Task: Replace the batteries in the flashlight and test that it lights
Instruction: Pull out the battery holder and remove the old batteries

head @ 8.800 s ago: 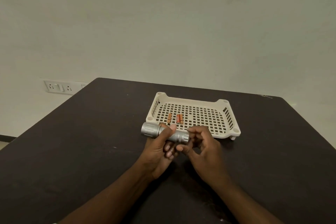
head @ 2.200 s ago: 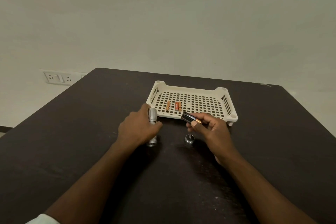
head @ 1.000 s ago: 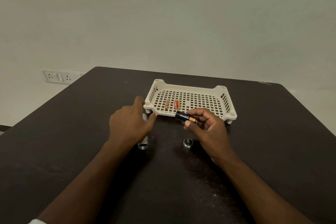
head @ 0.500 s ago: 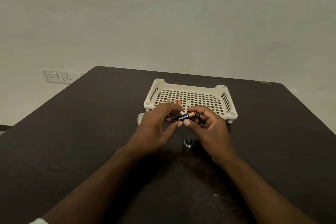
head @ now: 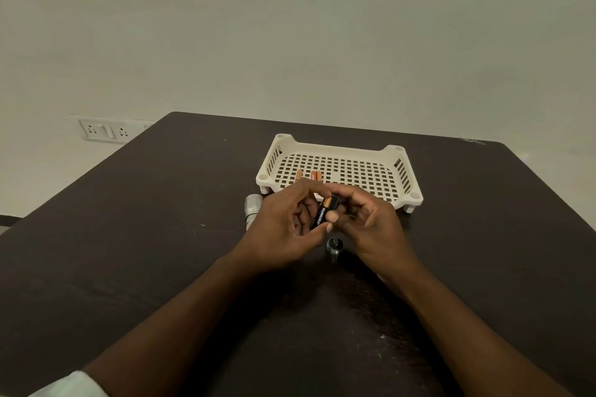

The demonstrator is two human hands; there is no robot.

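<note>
Both hands meet over the table just in front of the basket. My left hand [head: 280,229] pinches a black and copper battery [head: 322,214] between thumb and fingertips. My right hand [head: 371,222] pinches the same battery at its upper end, where a dark piece [head: 335,202] shows. The silver flashlight body [head: 252,207] lies on the table behind my left hand, mostly hidden. Its round end cap [head: 334,245] sits on the table just below my hands. Small orange batteries [head: 315,175] lie in the cream basket [head: 400,171].
The dark table [head: 135,235] runs to a far edge against a pale wall. A wall socket [head: 103,130] is at the far left. The perforated basket stands on short feet directly behind my hands.
My left hand has let go of the flashlight body, which now lies on the table, and has come right to take the battery. The battery has turned from lying sideways to nearly upright.
</note>
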